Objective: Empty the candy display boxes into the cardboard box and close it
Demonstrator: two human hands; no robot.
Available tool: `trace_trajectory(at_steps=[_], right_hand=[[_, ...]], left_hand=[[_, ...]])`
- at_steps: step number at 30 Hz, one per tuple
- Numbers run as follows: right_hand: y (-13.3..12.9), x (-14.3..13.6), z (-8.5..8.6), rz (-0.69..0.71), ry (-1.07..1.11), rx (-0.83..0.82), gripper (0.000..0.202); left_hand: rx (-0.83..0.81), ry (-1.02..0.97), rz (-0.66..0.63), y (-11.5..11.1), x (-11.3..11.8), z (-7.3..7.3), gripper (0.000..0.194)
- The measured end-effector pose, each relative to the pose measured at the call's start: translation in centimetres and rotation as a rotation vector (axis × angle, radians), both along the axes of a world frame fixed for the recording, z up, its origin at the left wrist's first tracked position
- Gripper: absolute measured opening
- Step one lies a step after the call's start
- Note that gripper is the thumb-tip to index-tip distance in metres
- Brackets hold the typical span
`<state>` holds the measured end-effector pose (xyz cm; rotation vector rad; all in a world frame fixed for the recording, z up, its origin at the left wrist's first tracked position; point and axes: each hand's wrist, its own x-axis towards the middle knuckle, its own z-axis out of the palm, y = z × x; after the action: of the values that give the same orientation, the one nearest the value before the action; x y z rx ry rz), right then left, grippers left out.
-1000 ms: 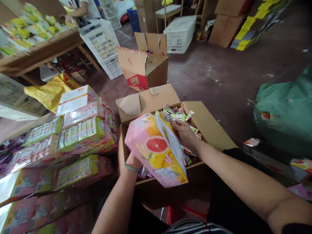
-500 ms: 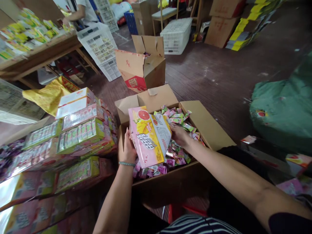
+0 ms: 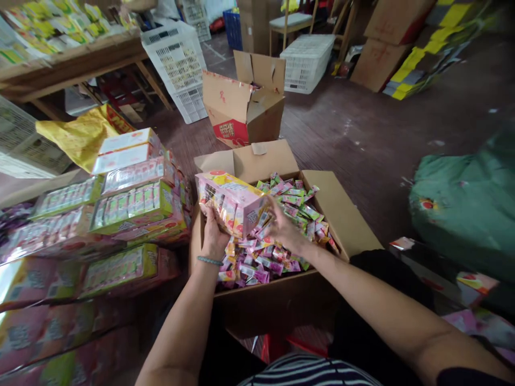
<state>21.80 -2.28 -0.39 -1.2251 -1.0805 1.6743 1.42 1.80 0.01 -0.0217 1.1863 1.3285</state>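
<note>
Left hand (image 3: 213,238) cupped a pink-and-yellow box (image 3: 230,206) from its near lower side, probably to carry its weight, thumb against the clear front. Right hand (image 3: 284,230) stood at the box's other end, fingers loosely bent — whether they touched it, I could not tell. The box was tilted above loose packets (image 3: 261,268) in an open carton (image 3: 344,212), where any spill would likely have stayed inside. Outspread flaps seemed to leave the forearms room. Most left-hand fingers were hidden beneath the box — and stacked boxes (image 3: 131,212) ran off the left edge, their lower rows dim.
</note>
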Motion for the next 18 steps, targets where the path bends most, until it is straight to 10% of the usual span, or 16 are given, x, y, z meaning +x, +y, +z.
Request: trace_trajectory(at_steps=[3, 8, 13, 18], right_hand=[[-0.3, -0.9, 1.2, -0.087, -0.043, 0.114, 0.129], [1.0, 1.0, 2.2, -0.209, 0.098, 0.114, 0.09], [1.4, 4.5, 2.6, -0.071, 0.133, 0.24, 0.083], [2.6, 6.7, 1.7, -0.064, 0.157, 0.082, 0.064]], left_hand=[[-0.009, 0.011, -0.043, -1.0, 2.0, 0.6, 0.041], [0.136, 0.027, -0.155, -0.6, 0.8, 1.2, 0.054], [0.178, 0.157, -0.047, 0.8, -2.1, 3.2, 0.069], [0.274, 0.223, -0.22, 0.6, -0.5, 3.6, 0.057]])
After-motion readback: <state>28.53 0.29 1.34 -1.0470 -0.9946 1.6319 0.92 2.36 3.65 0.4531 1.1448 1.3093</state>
